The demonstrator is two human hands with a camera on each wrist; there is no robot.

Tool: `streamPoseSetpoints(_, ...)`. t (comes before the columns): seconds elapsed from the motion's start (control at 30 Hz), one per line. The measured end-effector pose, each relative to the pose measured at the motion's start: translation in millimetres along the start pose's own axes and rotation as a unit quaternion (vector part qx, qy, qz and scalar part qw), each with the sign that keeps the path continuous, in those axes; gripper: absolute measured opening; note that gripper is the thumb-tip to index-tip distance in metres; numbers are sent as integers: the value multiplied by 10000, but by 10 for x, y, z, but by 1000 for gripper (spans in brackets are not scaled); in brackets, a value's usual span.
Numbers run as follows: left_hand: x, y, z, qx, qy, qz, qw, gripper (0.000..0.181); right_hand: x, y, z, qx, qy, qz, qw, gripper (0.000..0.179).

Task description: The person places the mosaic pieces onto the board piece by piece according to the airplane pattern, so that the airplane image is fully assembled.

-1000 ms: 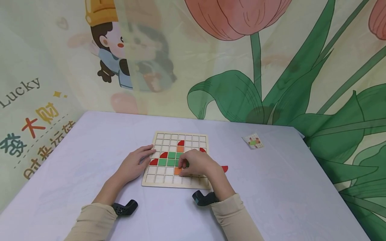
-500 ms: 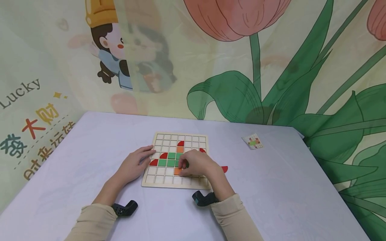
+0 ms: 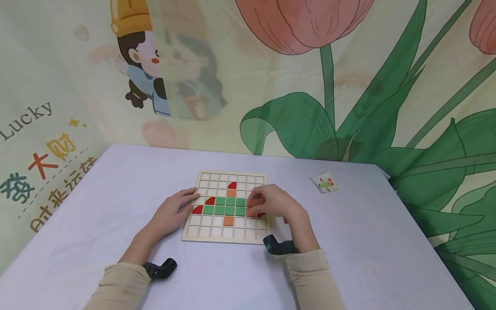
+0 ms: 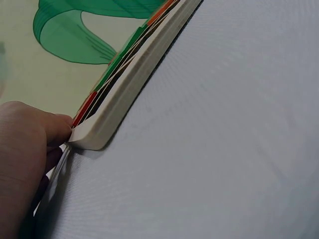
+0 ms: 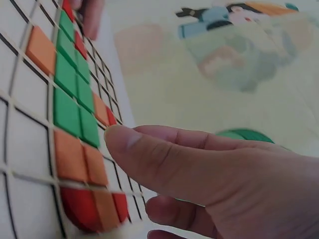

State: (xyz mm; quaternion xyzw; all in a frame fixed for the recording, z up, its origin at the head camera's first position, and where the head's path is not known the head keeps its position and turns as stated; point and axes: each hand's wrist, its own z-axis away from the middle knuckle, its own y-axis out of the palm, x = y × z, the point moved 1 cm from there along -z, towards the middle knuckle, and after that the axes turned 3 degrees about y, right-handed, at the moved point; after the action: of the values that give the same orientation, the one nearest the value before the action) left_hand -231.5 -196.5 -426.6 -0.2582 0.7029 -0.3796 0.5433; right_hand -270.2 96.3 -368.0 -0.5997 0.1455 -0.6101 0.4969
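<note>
A square wooden grid board (image 3: 217, 239) lies on the white-covered table. Green square tiles (image 3: 219, 210) fill a block in its middle, with an orange tile (image 3: 228, 221) below and red quarter-round tiles (image 3: 210, 200) at the left. My left hand (image 3: 174, 211) touches the board's left edge with fingers extended. Over the right part of the board is my right hand (image 3: 273, 200), covering some tiles in the head view. From the right wrist, its thumb and forefinger come close together near two orange tiles (image 5: 71, 155) and a red tile (image 5: 79, 206); no piece shows between them.
A small pattern card (image 3: 324, 182) lies to the right, beyond the board. A red piece (image 3: 286, 220) on the table is mostly hidden by the right wrist. Black camera mounts (image 3: 162, 268) sit on both wrists. A printed cloth backdrop (image 3: 286, 125) stands behind the table.
My right hand has moved right across the board from the green block, uncovering green tiles and the whole lower orange tile. The left hand keeps its place on the board's edge.
</note>
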Motion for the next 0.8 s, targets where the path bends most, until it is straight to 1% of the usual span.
streamPoseSetpoints(0.13, -11, 0, 6, -1, -22, 29, 10000, 39, -187, -112, 43, -77, 474, -38, 9988, 19)
streamPoseSetpoints(0.3, -10, -3, 9, 9, -9, 66, 10000, 39, -389, -224, 126, 159, 975, 15, 9951, 25)
streamPoseSetpoints(0.47, -11, -10, 10, -6, 18, 47, 10000, 39, -537, -261, 185, 376, 1611, 313, 9857, 27)
streamPoseSetpoints(0.53, -13, -10, 11, -11, 4, 58, 10000, 39, -585, -251, 196, 428, 1799, 394, 9820, 27)
streamPoseSetpoints(0.67, -16, -9, 15, -6, -29, 76, 10000, 39, -647, -227, 204, 470, 1849, 364, 9810, 25)
streamPoseSetpoints(0.8, -20, -10, 18, 3, -26, 82, 10000, 39, -685, -211, 178, 423, 1674, 212, 9847, 22)
